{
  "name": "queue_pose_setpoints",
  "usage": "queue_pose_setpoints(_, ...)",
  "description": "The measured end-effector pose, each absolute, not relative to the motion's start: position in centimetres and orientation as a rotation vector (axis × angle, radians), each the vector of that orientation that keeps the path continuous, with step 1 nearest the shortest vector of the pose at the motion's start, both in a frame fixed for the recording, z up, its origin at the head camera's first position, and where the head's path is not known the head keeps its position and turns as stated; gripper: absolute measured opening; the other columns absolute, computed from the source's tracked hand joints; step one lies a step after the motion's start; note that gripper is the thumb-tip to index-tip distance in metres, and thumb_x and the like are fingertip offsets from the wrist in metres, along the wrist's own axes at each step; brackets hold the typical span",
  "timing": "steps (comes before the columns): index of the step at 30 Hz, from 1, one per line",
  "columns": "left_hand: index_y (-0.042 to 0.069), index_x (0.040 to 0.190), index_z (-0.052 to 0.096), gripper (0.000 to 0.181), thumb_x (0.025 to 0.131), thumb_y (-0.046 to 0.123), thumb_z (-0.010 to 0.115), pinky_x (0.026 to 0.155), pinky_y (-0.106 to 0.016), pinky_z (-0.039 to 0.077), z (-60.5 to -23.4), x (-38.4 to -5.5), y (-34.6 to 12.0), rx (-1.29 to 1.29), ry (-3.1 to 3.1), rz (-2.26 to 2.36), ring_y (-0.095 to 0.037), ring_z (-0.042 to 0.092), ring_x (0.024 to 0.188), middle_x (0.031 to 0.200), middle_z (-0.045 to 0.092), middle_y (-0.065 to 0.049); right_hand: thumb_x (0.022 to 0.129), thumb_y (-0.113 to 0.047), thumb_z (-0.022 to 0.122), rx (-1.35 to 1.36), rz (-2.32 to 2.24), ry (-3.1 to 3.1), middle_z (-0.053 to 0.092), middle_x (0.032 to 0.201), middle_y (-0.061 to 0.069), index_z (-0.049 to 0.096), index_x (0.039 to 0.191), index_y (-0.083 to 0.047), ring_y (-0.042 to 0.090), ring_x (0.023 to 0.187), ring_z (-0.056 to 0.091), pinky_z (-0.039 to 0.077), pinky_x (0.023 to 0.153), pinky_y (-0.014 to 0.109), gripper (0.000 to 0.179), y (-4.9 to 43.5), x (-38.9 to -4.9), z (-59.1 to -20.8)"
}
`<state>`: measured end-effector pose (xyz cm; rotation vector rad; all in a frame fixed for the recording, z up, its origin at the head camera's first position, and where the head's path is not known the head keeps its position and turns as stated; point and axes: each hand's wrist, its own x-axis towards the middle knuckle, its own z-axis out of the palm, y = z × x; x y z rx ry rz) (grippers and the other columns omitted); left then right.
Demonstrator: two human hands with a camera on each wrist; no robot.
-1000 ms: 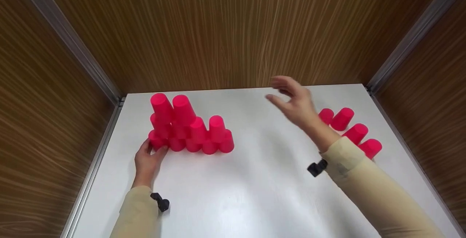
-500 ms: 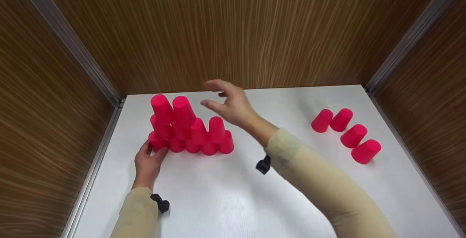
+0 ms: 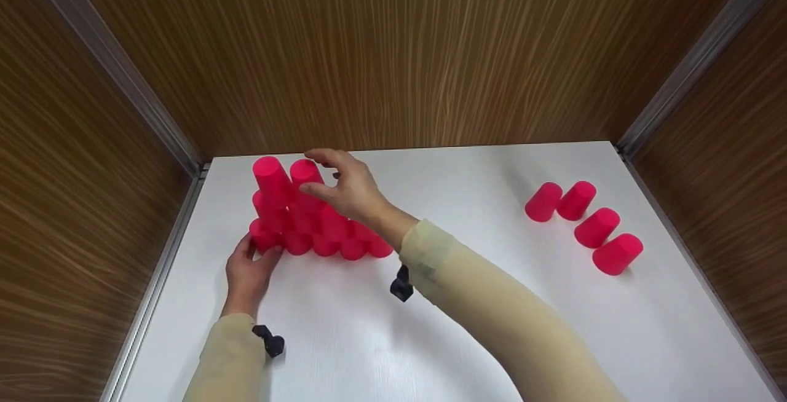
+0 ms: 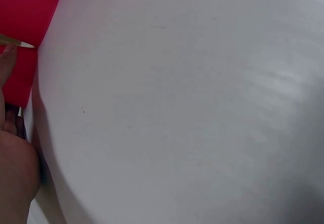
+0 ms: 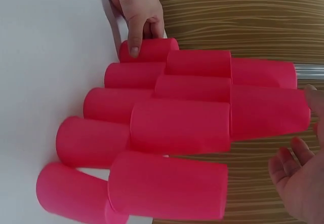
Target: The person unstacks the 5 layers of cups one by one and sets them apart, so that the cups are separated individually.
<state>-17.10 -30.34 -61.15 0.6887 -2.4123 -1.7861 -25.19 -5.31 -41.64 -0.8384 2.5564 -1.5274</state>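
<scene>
Pink upside-down cups form a stepped stack (image 3: 320,230) on the white table's left side. Its bottom row is the longest, and two cups stand on top at the left. My left hand (image 3: 248,273) holds the leftmost bottom cup (image 5: 152,49), thumb in front and fingers at its far side. Around the right-hand top cup (image 3: 305,171) my right hand (image 3: 350,187) reaches with thumb and index finger spread. In the right wrist view the thumb overlaps that cup's upper end, while the other fingertips (image 5: 288,163) stay apart from it. The second-row cups at the right are partly behind my right wrist.
Several more upside-down pink cups stand at the table's right, including a front one (image 3: 618,254) and a back one (image 3: 577,200). A wood-grain panel (image 3: 393,51) rises behind the table (image 3: 467,205), with side panels left and right.
My right hand has swept left from near the right-hand cups to the top cup of the stack. My left hand keeps its place at the bottom left cup.
</scene>
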Motion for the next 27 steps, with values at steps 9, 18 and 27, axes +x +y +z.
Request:
queue_pose_setpoints(9,0.023,0.167,0.036,0.085,0.096,0.040,0.080,0.124,-0.039,0.037,-61.4,-17.6,-30.3,0.644,-2.413,-1.740,-0.024,0.028,0.159,0.170,0.037,-0.003,0.095,-0.024,0.082,-0.834,-1.598,2.526,0.061,0.141,-0.005,0.056,0.153,-0.020,0.009,0.126,0.057,0.051,0.102,0.022,0.063,-6.2,-25.2,-42.3)
queue_pose_setpoints(18,0.023,0.169,0.032,0.089,0.097,0.043,0.079,0.123,-0.043,0.038,-61.2,-17.2,-30.1,0.667,-2.419,-1.759,-0.027,0.025,0.160,0.171,0.034,-0.004,0.096,-0.020,0.082,-0.843,-1.640,2.480,0.061,0.138,-0.004,0.056,0.152,-0.019,0.008,0.122,0.059,0.054,0.100,0.022,0.063,-6.2,-25.0,-42.8)
queue_pose_setpoints(27,0.027,0.169,0.032,0.089,0.096,0.047,0.079,0.122,-0.043,0.039,-61.2,-17.3,-30.2,0.687,-2.437,-1.755,-0.027,0.025,0.160,0.171,0.035,-0.002,0.095,-0.021,0.083,-0.915,-1.777,2.463,0.062,0.136,-0.006,0.059,0.147,-0.019,0.010,0.120,0.060,0.057,0.098,0.024,0.057,-3.9,-24.9,-41.9)
